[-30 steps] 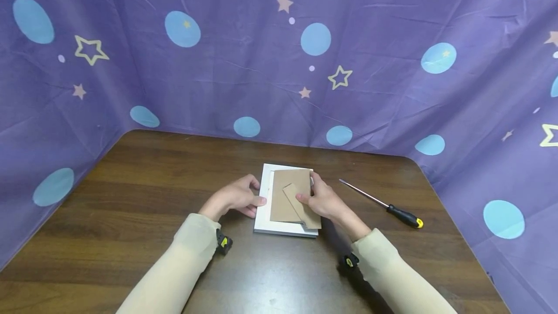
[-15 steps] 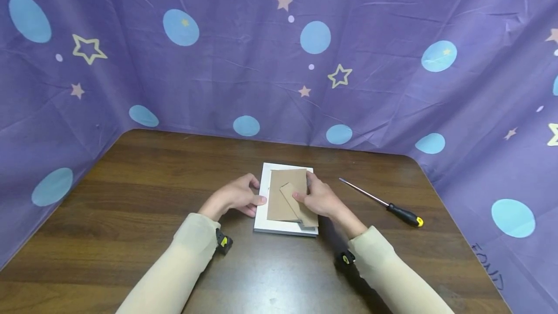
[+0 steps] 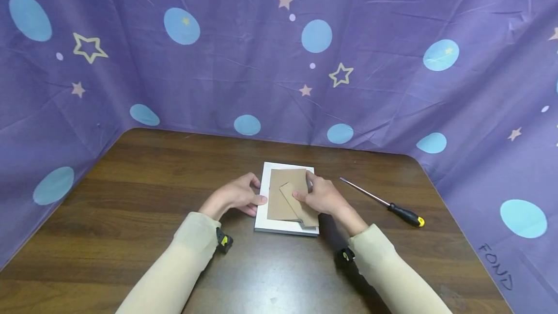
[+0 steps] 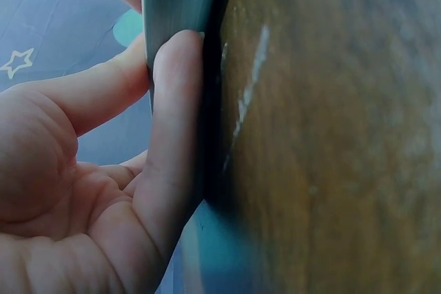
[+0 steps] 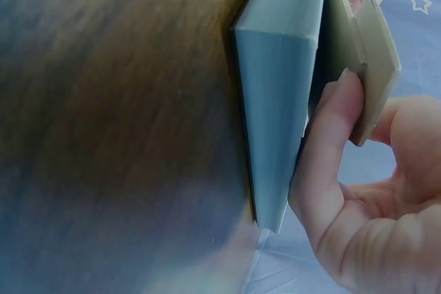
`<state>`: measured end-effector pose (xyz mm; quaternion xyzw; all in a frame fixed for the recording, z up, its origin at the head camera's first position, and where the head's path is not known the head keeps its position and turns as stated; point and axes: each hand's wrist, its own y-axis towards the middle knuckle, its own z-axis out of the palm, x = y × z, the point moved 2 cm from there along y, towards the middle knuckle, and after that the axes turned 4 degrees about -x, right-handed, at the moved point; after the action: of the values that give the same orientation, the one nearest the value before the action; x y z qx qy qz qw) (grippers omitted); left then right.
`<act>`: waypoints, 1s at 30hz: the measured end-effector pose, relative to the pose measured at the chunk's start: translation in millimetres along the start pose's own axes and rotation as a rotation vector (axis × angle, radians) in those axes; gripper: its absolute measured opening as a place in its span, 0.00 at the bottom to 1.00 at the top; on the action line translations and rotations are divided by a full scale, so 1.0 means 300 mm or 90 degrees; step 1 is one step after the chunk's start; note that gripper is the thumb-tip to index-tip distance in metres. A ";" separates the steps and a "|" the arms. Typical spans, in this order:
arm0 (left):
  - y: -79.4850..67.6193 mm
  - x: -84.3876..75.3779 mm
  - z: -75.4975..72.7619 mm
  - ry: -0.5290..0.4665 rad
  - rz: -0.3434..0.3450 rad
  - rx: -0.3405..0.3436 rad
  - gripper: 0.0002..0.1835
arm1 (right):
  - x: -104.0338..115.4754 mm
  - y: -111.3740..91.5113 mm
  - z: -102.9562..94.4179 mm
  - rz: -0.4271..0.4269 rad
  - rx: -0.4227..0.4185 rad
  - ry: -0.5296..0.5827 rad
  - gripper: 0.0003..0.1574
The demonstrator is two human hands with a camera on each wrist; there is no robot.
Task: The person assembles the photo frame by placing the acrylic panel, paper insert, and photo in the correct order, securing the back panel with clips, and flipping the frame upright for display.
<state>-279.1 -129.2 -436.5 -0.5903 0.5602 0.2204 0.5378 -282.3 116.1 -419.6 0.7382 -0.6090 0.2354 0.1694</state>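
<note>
Two sleeves, left (image 3: pixel 167 265) and right (image 3: pixel 398 270), are extended in from the near side, with a black wrist unit (image 3: pixel 224 241) strapped at each cuff. White frame (image 3: pixel 279 226) is laid flat mid-tabletop (image 3: pixel 183 173), roughly central between left and right edges, short of the far edge. Its left side is gripped by the left hand (image 3: pixel 233 196): thumb tip on the upper face, one finger along the side wall, likely so sliding is prevented. Cardboard backing (image 3: pixel 278 202) and its strut (image 3: pixel 302 211) are clamped in the right hand (image 3: pixel 324 198): thumb on top, fingers tucked under the right side, presumably so the board is supported from below; a gap to the frame is shown there by the right wrist view. Strut is skewed across the board, near end over the frame's near right corner. Board's right edge is partly hidden by the hand; what's under the board can't be told. Screwdriver (image 3: pixel 405 214) is laid toward the right edge, well apart from the frame, tip aimed at the far edge; neither hand is obstructed by it. Purple curtain (image 3: pixel 261 71) is hung beyond the far edge, so reach that way is probably limited.
</note>
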 end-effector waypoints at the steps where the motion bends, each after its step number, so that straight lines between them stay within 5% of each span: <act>1: 0.000 -0.001 -0.001 -0.001 0.000 0.000 0.28 | 0.000 0.001 -0.002 -0.002 0.002 -0.005 0.55; 10: -0.010 -0.009 0.003 -0.004 0.007 0.003 0.27 | 0.004 0.004 -0.007 -0.024 0.007 -0.028 0.54; 21: -0.015 -0.005 0.005 0.000 0.014 -0.002 0.27 | 0.011 -0.001 0.000 0.013 0.073 0.035 0.53; 30: -0.016 -0.008 0.005 0.004 0.016 -0.002 0.28 | -0.002 -0.004 -0.002 -0.007 0.091 0.035 0.51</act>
<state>-274.8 -128.0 -433.1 -0.5849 0.5688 0.2257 0.5323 -281.5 117.0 -419.3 0.7453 -0.5815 0.2975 0.1343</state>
